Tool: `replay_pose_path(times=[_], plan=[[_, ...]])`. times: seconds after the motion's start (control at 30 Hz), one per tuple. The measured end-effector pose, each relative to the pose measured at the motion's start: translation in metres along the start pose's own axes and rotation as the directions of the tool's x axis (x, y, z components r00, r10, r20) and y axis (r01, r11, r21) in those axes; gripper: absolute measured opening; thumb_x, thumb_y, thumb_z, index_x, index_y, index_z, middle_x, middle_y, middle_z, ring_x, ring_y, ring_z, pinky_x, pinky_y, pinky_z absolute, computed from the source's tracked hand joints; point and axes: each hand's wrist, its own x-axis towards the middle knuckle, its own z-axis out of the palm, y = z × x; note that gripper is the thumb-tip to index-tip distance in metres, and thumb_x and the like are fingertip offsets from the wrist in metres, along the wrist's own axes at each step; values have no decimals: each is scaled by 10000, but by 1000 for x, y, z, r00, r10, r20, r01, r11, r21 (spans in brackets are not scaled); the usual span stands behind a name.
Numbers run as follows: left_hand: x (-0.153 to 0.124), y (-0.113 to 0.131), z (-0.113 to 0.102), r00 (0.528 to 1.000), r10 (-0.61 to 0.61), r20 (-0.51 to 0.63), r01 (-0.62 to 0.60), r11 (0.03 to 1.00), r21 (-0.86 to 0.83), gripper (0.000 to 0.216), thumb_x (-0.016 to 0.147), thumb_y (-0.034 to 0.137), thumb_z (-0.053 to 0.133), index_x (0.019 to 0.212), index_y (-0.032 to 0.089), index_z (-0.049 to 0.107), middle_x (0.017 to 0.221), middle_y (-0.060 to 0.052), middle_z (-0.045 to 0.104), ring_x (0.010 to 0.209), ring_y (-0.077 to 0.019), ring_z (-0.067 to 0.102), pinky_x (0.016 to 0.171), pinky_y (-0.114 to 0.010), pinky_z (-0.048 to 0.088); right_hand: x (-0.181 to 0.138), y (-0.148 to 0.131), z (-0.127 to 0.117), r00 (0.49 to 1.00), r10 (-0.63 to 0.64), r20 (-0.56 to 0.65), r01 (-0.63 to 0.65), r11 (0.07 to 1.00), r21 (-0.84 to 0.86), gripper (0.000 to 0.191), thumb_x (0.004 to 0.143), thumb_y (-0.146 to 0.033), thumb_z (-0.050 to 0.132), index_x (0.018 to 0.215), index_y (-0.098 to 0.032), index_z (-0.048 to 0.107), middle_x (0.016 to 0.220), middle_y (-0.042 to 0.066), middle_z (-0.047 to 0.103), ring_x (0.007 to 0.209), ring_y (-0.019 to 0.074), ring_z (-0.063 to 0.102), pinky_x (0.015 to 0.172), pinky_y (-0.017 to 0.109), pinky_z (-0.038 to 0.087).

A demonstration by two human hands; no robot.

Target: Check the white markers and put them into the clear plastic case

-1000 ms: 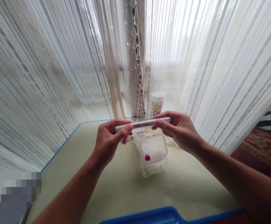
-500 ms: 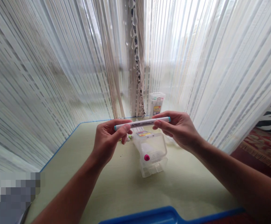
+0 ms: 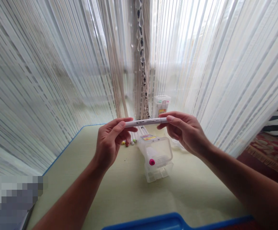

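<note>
Left hand [image 3: 107, 141] and right hand [image 3: 187, 130] have moved out to the ends of the white pen [image 3: 146, 122], pinching it up near the clear box [image 3: 159, 149], and it looks light, stiff and best held there.

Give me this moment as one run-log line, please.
left hand: grips white marker; right hand: grips marker's other end; clear box: on table, pink piece showing; labelled container: standing farther back

A marker [image 3: 146, 122] spans from the left hand [image 3: 107, 140] to the right hand [image 3: 185, 131], a case [image 3: 158, 149] lies on the table [image 3: 78, 166] below and between them, pens [image 3: 134, 140] lie just beyond the left hand, a box [image 3: 162, 103] stands behind the right one, and curtains [image 3: 191, 57] hang beyond both.
</note>
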Motion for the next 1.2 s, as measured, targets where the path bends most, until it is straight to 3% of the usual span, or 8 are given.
replay_pose_path(times=[0.23,0.43,0.83,1.2], plan=[[0,-2,-1,999,19,32,-19,1000,22,255,848,297,688,983,91,758,755,-120,766,492,-122,601,447,-233,432,1,1,-2,1000,-17,-6,17,1000,11,195,868,-304,708,957,-146,778,742,90,766,400,59,369,381,244,223],[0,-1,0,1000,29,-2,-29,998,47,233,820,279,711,952,98,775,670,-79,739,449,-101,556,445,-225,417,2,1,-3,999,-17,-43,18,1000,25,142,844,-278,734,907,-161,787,609,28,681,413,62,365,394,242,201],[1,-2,-2,999,34,13,-34,999,-42,286,859,269,605,1012,67,739,696,-100,744,458,-131,579,449,-250,433,3,1,-3,999,8,-37,-6,998,68,183,885,-264,655,946,-135,770,685,86,754,389,60,382,370,230,191],[1,-8,-5,995,98,14,-99,983,156,204,849,282,735,975,122,737,671,-42,729,457,-84,538,452,-207,423,3,6,-4,999,-48,-23,48,999,-8,153,834,-286,785,900,-151,757,661,58,746,346,23,373,339,192,216]])
